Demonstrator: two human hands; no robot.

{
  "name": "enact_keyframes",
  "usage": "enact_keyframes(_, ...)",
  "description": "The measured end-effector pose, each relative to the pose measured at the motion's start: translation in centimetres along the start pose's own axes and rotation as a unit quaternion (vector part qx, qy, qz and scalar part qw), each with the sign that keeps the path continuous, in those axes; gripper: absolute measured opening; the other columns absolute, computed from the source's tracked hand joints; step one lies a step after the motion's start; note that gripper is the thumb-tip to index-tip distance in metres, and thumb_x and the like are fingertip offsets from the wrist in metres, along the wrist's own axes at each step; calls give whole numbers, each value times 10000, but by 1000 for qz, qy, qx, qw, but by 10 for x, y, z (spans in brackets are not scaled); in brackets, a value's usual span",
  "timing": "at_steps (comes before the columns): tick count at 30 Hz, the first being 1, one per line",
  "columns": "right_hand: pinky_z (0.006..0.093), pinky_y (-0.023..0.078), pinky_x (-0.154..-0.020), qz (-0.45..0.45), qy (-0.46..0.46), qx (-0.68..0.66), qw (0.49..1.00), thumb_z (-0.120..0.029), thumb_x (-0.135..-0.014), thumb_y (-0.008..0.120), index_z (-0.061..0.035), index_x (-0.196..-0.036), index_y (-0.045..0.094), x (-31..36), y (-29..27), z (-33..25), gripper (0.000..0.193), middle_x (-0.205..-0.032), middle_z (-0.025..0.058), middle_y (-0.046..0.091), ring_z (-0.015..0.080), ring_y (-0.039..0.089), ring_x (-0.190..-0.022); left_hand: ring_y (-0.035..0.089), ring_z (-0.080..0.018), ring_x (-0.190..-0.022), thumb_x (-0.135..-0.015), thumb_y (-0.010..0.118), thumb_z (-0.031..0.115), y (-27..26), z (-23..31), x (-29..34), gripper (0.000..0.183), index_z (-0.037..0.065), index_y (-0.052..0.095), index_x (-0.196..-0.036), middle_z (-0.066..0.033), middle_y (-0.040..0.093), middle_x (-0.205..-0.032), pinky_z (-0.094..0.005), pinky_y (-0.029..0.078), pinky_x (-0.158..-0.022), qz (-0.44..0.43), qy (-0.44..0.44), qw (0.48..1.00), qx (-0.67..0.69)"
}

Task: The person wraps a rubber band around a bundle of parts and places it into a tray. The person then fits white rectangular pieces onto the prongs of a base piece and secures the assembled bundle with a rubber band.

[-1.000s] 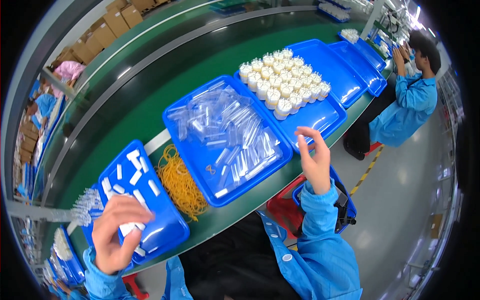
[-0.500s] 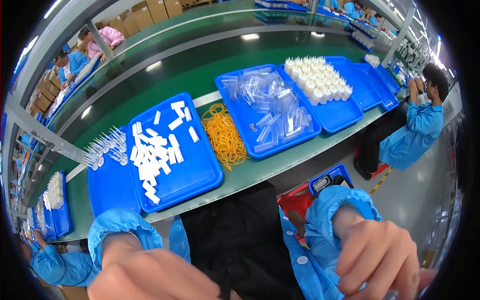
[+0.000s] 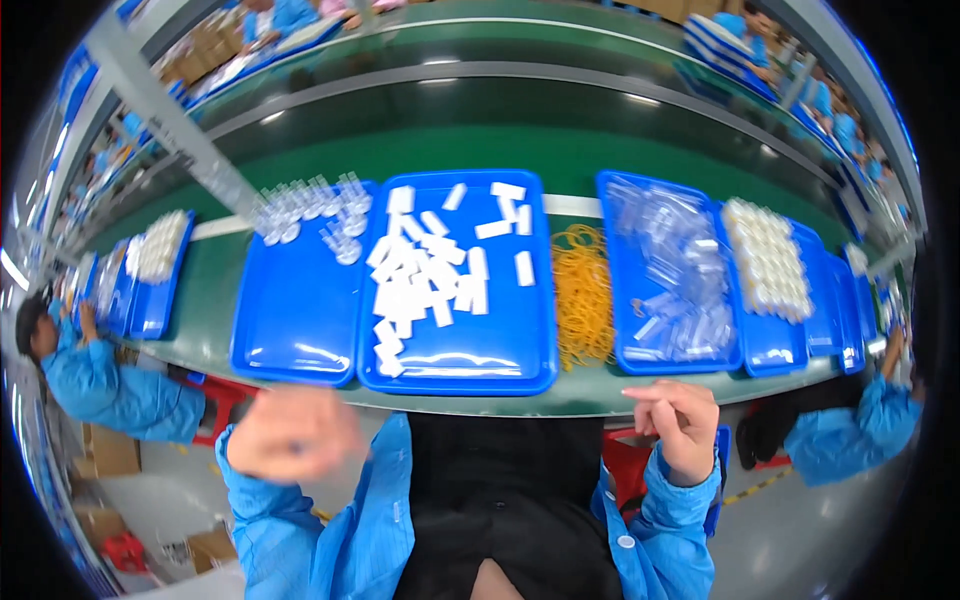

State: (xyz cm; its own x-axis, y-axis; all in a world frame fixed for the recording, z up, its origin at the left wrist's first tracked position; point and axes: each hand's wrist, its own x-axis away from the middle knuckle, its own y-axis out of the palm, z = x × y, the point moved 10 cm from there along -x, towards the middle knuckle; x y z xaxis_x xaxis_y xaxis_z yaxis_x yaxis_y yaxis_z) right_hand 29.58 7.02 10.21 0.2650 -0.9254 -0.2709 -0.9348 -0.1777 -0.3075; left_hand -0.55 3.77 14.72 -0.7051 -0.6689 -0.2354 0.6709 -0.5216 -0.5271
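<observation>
My left hand [image 3: 295, 435] is blurred by motion, just in front of the near edge of the left blue tray [image 3: 295, 315]; its fingers cannot be made out. My right hand [image 3: 682, 425] is by the near edge of the belt, its index finger stretched to the left and the others bent, nothing visible in it. White rectangular pieces [image 3: 420, 270] lie loose in the middle blue tray [image 3: 450, 378]. Clear stemmed parts [image 3: 345, 225] stand at the back of the left tray. Between trays lies a heap of yellow rubber bands [image 3: 583, 300].
On the right, a blue tray [image 3: 680, 365] holds clear plastic sleeves [image 3: 670, 250]; beside it stand rows of white cylindrical parts [image 3: 767, 260]. A grey metal post [image 3: 180, 125] rises at the left. Co-workers in blue sit at the left [image 3: 110, 385] and right [image 3: 850, 430].
My view has swung to face the belt squarely. Both hands have gone from low and close to me to farther forward, near the trays. My right index finger now stretches out.
</observation>
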Motion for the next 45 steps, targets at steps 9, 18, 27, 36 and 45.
enact_keyframes(9, 325, 485, -614, -202, -70, 159, 964, -107, -807, 639, -32, -978, 632, -71, 89, 2, 187, -784, 111, 614, 264, 592, -688, 533, -280, -997, -702, 743, 193, -108, -200, 52, 608, 46, 497, -1239, -141, 570, -1088, -361, 453, -816, 278, -273, 873, -292)
enact_keyframes(18, 438, 368, -883, -182, -186, 407, 876, -198, -798, 629, -23, -1219, 490, -128, 144, 41, 477, -1145, 220, 495, 357, 477, -1054, 514, -309, -894, -618, 779, 238, -112, -236, 3, 459, 6, 598, -971, -131, 568, -956, -392, 419, -779, 266, -200, 857, -393)
enact_keyframes(27, 396, 456, -687, -196, -200, 439, 854, -97, -771, 600, -26, -1031, 566, -135, 179, 69, 272, -899, 137, 515, 292, 533, -825, 586, -183, -893, -636, 745, 40, -111, -202, 49, 380, 13, 597, -985, -81, 617, -917, -288, 463, -796, 367, -276, 888, -36)
enact_keyframes(36, 387, 466, -619, -183, -155, 463, 853, -89, -735, 610, -5, -954, 542, -149, 162, 71, 244, -780, 134, 570, 290, 576, -777, 543, -228, -961, -571, 780, 81, 13, -142, 31, 533, -46, 602, -1058, -124, 540, -1032, -320, 434, -864, 274, -147, 798, 516)
enact_keyframes(45, 396, 478, -639, -168, -136, 454, 864, -133, -703, 644, 3, -990, 503, -154, 159, 84, 348, -752, 142, 591, 300, 586, -737, 599, -250, -919, -706, 717, 152, 66, -153, 10, 478, -63, 571, -1108, -202, 599, -1014, -320, 472, -820, 256, -169, 771, 558)
